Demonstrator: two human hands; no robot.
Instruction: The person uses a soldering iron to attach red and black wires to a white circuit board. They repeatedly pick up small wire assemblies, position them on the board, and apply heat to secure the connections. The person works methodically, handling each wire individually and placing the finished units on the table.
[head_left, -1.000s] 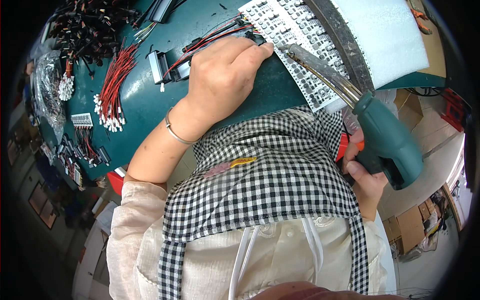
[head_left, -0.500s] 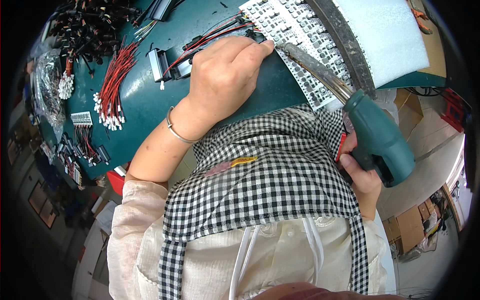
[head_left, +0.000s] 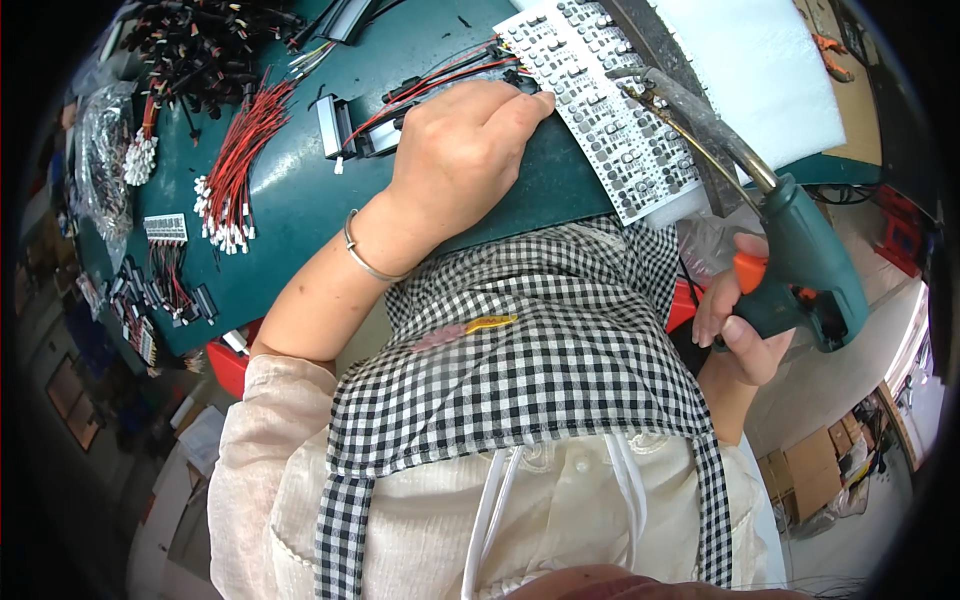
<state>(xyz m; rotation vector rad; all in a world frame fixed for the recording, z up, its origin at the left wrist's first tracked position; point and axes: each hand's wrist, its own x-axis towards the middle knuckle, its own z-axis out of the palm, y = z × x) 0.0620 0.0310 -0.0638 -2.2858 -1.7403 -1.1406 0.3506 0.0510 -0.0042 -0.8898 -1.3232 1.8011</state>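
Observation:
My right hand [head_left: 735, 325] is wrapped round the grip of a green soldering gun [head_left: 815, 255] with an orange trigger. Its metal barrel slants up to the left, and the tip hangs over a white circuit board panel [head_left: 605, 150] covered with small parts. My left hand [head_left: 465, 150] rests on the table with fingers curled and fingertips at the panel's left edge. What those fingers pinch is hidden beneath them. Just beyond them, red and black wires [head_left: 450, 75] run to the panel's edge from small silver-and-black cases [head_left: 335, 128].
A dark bar [head_left: 640, 30] lies across the panel, beside a white foam sheet [head_left: 760, 85]. On the left of the green table are red wires with white plugs [head_left: 245, 150], a heap of black cables [head_left: 195, 50] and a clear plastic bag [head_left: 105, 170]. Orange-handled pliers [head_left: 832, 60] lie far right.
The soldering gun has shifted right, its tip moving from beside my left fingertips to over the panel. Its orange trigger now shows. My left hand stays almost in place.

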